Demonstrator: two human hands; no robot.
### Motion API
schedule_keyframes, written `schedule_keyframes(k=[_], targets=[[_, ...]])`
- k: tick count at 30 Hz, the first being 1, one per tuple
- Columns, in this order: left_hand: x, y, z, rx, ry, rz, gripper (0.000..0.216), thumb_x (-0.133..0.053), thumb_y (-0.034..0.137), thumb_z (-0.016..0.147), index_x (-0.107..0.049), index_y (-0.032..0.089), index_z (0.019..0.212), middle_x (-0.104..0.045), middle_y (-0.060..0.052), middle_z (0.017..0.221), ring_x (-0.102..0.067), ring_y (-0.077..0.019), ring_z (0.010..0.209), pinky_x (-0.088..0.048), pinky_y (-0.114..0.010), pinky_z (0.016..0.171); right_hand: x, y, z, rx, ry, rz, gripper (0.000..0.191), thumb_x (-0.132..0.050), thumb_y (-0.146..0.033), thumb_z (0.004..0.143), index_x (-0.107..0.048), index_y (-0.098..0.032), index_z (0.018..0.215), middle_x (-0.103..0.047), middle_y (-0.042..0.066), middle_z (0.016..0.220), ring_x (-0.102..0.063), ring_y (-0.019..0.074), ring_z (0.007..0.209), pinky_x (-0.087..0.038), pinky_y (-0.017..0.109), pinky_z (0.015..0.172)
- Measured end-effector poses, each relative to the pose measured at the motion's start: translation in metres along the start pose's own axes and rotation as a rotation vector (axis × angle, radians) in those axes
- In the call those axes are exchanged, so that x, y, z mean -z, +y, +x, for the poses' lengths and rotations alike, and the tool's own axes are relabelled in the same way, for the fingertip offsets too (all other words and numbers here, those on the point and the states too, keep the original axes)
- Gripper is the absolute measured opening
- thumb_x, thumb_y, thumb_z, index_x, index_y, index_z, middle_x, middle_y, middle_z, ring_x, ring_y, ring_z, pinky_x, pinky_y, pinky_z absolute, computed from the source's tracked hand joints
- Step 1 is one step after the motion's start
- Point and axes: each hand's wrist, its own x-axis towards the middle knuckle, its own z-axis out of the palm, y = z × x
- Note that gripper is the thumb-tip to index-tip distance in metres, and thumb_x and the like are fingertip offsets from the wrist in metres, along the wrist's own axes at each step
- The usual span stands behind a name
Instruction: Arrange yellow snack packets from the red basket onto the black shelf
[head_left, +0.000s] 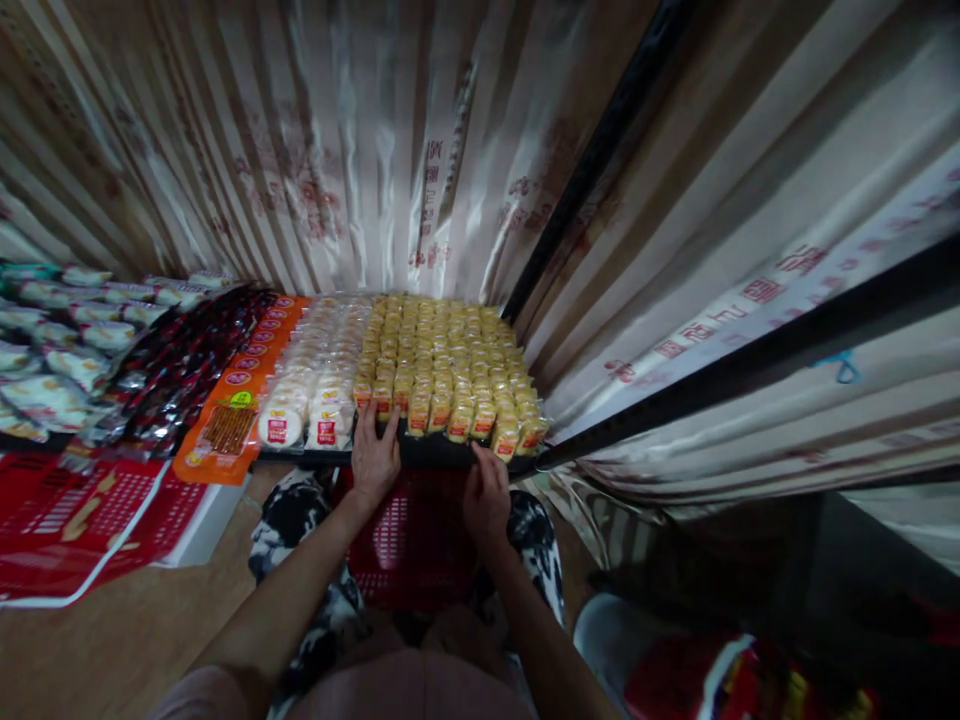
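Rows of small yellow snack packets point(450, 360) stand tightly lined up on a dark shelf point(420, 452) in front of me. My left hand point(375, 455) is open, its fingers apart and stretched against the front packets at the left of these rows. Lower and further right, my right hand point(487, 490) is closed, fingers curled at the shelf's front edge just under the yellow packets. Whether anything is inside it is hidden. White round packaged crackers point(328, 415) in clear wrap fill rows just left of the yellow ones.
An orange snack bag point(234, 425), dark shiny packets point(184, 375) and white packets point(75, 370) continue leftward. Below the shelf are a red basket point(412, 535) between my knees and another red basket point(71, 520). Printed curtains point(360, 150) hang behind; a black bar point(600, 150) slants across them.
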Motion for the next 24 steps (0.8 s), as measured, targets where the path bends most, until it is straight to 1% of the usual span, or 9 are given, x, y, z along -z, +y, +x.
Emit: schedule_keyframes(k=[3, 6, 7, 9, 10, 15, 18, 21, 24], targets=[[0.002, 0.007, -0.005, 0.015, 0.056, -0.026, 0.046, -0.044, 0.012, 0.082, -0.047, 0.018, 0.127, -0.033, -0.014, 0.139, -0.024, -0.0298, 0.133, -0.032, -0.051, 0.105, 0.01, 0.003, -0.002, -0.104, 0.135, -0.067, 0.037, -0.036, -0.021, 0.089, -0.048, -0.016, 0.123, -0.054, 0.014, 0.111, -0.05, 0.0228, 0.108, -0.045, 0.044, 0.091], [0.006, 0.03, -0.016, -0.044, 0.058, -0.104, 0.037, -0.04, 0.014, 0.084, -0.052, 0.012, 0.12, -0.047, -0.017, 0.124, -0.037, -0.0264, 0.125, -0.037, -0.046, 0.102, 0.014, 0.01, -0.003, -0.142, 0.179, -0.093, 0.041, -0.036, -0.024, 0.089, -0.042, -0.016, 0.128, -0.051, 0.016, 0.116, -0.05, 0.0236, 0.108, -0.045, 0.043, 0.09], [0.006, 0.041, -0.02, -0.091, 0.013, -0.155, 0.035, -0.039, 0.015, 0.085, -0.053, 0.013, 0.117, -0.05, -0.015, 0.121, -0.041, -0.0242, 0.122, -0.039, -0.043, 0.101, 0.015, 0.012, -0.003, -0.148, 0.177, -0.096, 0.042, -0.035, -0.024, 0.089, -0.04, -0.015, 0.13, -0.05, 0.017, 0.118, -0.05, 0.0238, 0.109, -0.046, 0.043, 0.089], [0.004, 0.066, -0.027, -0.203, -0.158, -0.29, 0.036, -0.034, 0.015, 0.087, -0.053, 0.015, 0.118, -0.053, -0.012, 0.12, -0.046, -0.0194, 0.118, -0.042, -0.036, 0.1, 0.015, 0.016, -0.002, -0.153, 0.171, -0.1, 0.043, -0.034, -0.024, 0.089, -0.038, -0.014, 0.131, -0.048, 0.019, 0.121, -0.048, 0.0245, 0.112, -0.046, 0.042, 0.087], [0.001, 0.079, -0.029, -0.208, -0.231, -0.352, 0.037, -0.032, 0.016, 0.088, -0.05, 0.015, 0.12, -0.051, -0.012, 0.124, -0.047, -0.0179, 0.118, -0.043, -0.034, 0.099, 0.015, 0.018, -0.001, -0.153, 0.169, -0.101, 0.044, -0.033, -0.024, 0.089, -0.037, -0.013, 0.131, -0.048, 0.019, 0.121, -0.047, 0.0249, 0.113, -0.047, 0.042, 0.086], [-0.028, 0.127, -0.031, -0.024, -0.402, -0.467, 0.043, -0.028, 0.02, 0.088, -0.041, 0.009, 0.129, -0.047, -0.017, 0.132, -0.045, -0.0209, 0.122, -0.043, -0.037, 0.1, 0.014, 0.03, 0.002, -0.183, 0.163, -0.078, 0.044, -0.033, -0.029, 0.09, -0.039, -0.012, 0.13, -0.049, 0.019, 0.119, -0.051, 0.0248, 0.107, -0.046, 0.045, 0.086], [-0.042, 0.139, -0.029, 0.019, -0.408, -0.513, 0.045, -0.029, 0.021, 0.088, -0.038, 0.01, 0.131, -0.049, -0.016, 0.13, -0.044, -0.0214, 0.124, -0.041, -0.04, 0.102, 0.013, 0.039, 0.002, -0.182, 0.167, -0.072, 0.043, -0.031, -0.032, 0.09, -0.042, -0.013, 0.126, -0.051, 0.019, 0.115, -0.053, 0.024, 0.102, -0.046, 0.046, 0.085], [-0.046, 0.141, -0.028, 0.03, -0.392, -0.558, 0.043, -0.031, 0.026, 0.089, -0.039, 0.012, 0.129, -0.05, -0.015, 0.129, -0.045, -0.0221, 0.122, -0.04, -0.042, 0.102, 0.01, 0.045, 0.0, -0.148, 0.174, -0.053, 0.041, -0.031, -0.031, 0.09, -0.041, -0.015, 0.127, -0.051, 0.017, 0.114, -0.055, 0.0206, 0.092, -0.048, 0.043, 0.083], [-0.044, 0.141, -0.027, 0.026, -0.399, -0.602, 0.043, -0.032, 0.03, 0.09, -0.04, 0.013, 0.129, -0.05, -0.015, 0.129, -0.045, -0.0222, 0.122, -0.04, -0.041, 0.102, 0.008, 0.045, -0.003, -0.134, 0.178, -0.033, 0.042, -0.031, -0.033, 0.091, -0.04, -0.016, 0.128, -0.053, 0.016, 0.112, -0.053, 0.0222, 0.099, -0.047, 0.044, 0.085]])
